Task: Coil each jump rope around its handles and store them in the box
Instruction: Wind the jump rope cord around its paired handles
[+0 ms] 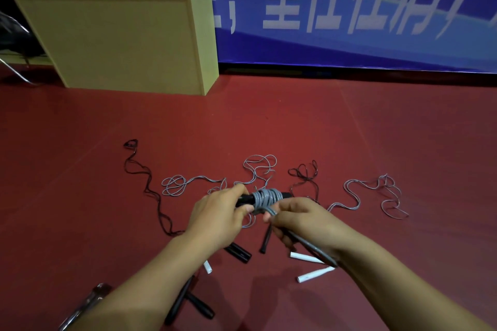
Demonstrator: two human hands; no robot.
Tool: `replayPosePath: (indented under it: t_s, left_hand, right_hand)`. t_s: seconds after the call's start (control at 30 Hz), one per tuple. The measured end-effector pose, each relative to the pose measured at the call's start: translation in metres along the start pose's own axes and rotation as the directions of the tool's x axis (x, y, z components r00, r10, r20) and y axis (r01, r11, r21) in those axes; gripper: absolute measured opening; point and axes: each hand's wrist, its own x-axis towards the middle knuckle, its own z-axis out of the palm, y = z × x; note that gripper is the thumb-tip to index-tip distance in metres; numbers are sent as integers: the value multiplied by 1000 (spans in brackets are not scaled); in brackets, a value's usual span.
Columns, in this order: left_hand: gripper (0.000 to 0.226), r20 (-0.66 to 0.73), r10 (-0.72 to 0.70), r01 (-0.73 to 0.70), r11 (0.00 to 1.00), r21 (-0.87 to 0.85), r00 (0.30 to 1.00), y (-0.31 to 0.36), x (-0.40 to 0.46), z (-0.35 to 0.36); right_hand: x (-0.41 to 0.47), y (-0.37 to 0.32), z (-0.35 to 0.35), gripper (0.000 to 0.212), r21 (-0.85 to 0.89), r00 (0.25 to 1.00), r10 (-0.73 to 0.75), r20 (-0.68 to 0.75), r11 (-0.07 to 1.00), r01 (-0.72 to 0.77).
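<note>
Left hand [217, 216] is curled round black handles [246, 199], held above the floor [349, 142] between both hands; right hand [301, 219] pinches the grey rope [267, 196] wound around them. Loose ropes [371, 196] lie beyond; the box [121, 40] stands far left.

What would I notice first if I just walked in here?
Two hands in the middle: the left hand holds black handles wrapped in grey rope, while the right hand pulls the rope's loose end. More ropes squiggle over the red floor, and a big yellow box stands at the back left.
</note>
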Motion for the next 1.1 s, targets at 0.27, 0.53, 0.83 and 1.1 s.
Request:
replayPosePath:
  t_s: [0.27,0.53,0.83,1.1]
  left_hand:
    - [14,194,176,-177,984,-12,965,-3,-8,-3]
    - [11,393,276,-172,945,-279,877,-4,-16,-15]
    - [34,382,450,173,439,-882,807,-16,-17,-31]
    - [25,331,139,328,46,-944,933,-1,-14,-22]
  right_hand:
    - [3,15,-7,14,-601,943,-262,-204,794,91]
    - [11,19,-11,15,-820,913,-383,-139,562,111]
    - [9,5,-12,7,-336,957,-290,8,901,276]
    - [11,17,19,8,-593,913,-404,-61,750,292]
